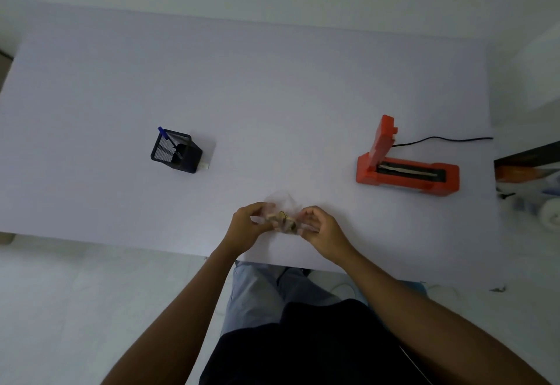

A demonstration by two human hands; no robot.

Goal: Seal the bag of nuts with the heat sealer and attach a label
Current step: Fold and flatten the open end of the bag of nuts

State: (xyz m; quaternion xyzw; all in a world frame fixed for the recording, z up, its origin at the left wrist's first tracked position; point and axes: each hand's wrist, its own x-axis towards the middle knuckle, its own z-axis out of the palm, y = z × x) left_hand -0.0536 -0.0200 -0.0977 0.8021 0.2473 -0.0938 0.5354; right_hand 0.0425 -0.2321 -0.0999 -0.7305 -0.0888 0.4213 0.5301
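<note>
— Bag (283,221)?
— Near the front edge of the table (272,96), between both hands. Left hand (247,230) pinching one side, right hand (321,230) pinching the other, fingers curled onto the film.
— Handling?
— Probably light, limp, slippery; clear film, blurred here, with a few nuts bunched in the middle. Likely to sag and spill if tipped.
— Where to grip?
— Best at the two top corners, mouth pulled flat and taut, nuts shaken low.
— Sealer (407,169)?
— Well to the right, orange, lid raised, corded. Untouched.
— Label?
— Not clearly visible. Only a pen cup (175,152) on the left.
</note>
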